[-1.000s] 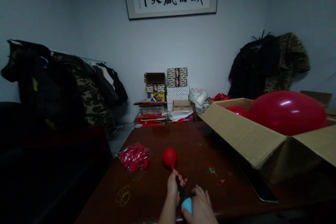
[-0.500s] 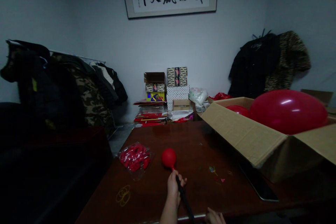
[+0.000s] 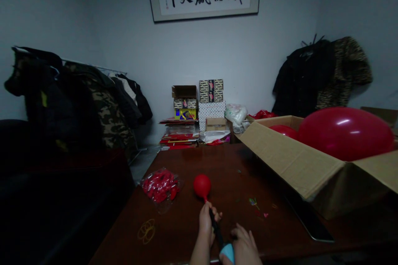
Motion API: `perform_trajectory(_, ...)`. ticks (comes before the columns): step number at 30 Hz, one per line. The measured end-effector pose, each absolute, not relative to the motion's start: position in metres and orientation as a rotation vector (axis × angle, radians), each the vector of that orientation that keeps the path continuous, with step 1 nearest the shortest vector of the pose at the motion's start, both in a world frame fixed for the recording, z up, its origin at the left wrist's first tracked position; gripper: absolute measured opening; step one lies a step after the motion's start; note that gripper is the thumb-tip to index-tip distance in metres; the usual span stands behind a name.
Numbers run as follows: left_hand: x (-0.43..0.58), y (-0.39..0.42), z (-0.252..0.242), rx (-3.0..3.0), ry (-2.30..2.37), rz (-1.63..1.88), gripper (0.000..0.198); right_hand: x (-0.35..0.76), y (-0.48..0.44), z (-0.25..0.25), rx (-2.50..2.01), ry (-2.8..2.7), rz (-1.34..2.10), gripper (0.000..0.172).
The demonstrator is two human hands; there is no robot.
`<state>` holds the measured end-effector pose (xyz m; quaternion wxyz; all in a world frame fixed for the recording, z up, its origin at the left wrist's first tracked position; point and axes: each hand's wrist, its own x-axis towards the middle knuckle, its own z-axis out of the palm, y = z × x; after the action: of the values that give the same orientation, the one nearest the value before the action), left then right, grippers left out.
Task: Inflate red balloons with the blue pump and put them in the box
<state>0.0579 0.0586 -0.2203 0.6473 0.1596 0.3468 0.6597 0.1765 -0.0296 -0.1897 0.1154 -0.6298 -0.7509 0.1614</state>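
Left hand [image 3: 205, 222] clamping fingers [image 3: 203, 212] around black hand pump [image 3: 214, 225] at red balloon [image 3: 202, 186] neck; right hand [image 3: 245, 249] touching blue pump end [image 3: 228, 253] (finger clamp unclear).

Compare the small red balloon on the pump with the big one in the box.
The pump balloon is much smaller than the boxed balloon. The pump balloon is round and held up on the hand pump by the left hand; the boxed balloon is a wide oval resting in the cardboard box. Both are glossy red.

Red balloon [image 3: 202, 186], lt blue pump grip [image 3: 228, 253] w/ blk shaft [image 3: 215, 225], camo jacket [image 3: 105, 120]
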Motion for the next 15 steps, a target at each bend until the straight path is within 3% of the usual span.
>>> perform_trajectory(5, 0.057, 0.064, -0.222, 0.408, 0.805, 1.485, 0.043, 0.158, -0.008, -0.172, -1.787, -2.082, 0.422, 0.048)
perform_trajectory(15, 0.059, 0.059, -0.223, 0.419, 0.816, 1.505, 0.039, 0.182, -0.047, -0.200, -1.850, -2.200, 0.479, 0.033)
